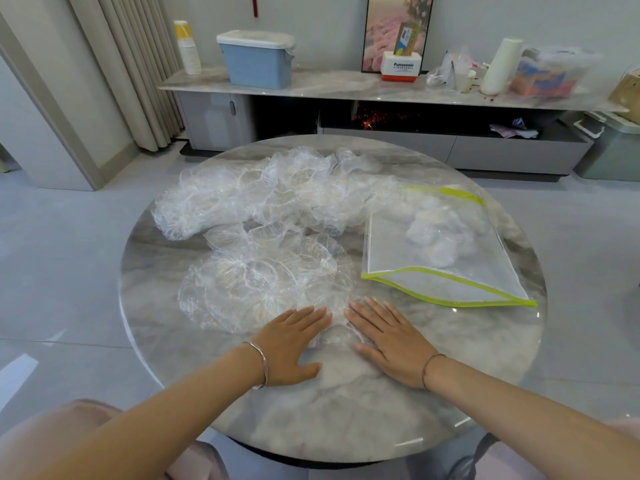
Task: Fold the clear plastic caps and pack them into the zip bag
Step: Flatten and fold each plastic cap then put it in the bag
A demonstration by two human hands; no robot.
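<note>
Your left hand (289,344) and right hand (393,344) lie flat near the close edge of the round grey marble tabletop (346,417). The fingers (372,315) are straight and grip nothing. They press down on a crumpled clear plastic cap (334,332) lying between and partly under them.

This looks like the flattening stage of a fold. Next you would turn one side over the other while keeping the air pressed out, since film this thin will likely spring back.

Just beyond, another clear cap (256,282) lies opened out, and behind it a long heap of unfolded caps (249,199) crosses the tabletop. To the right lies the clear zip bag with lime-green edging (391,251). Its mouth seems to face you, and some caps are already inside.

Further off, past grey floor tiles, a low marble-topped cabinet (329,84) carries a blue lidded box (258,64), with curtains at the left.
</note>
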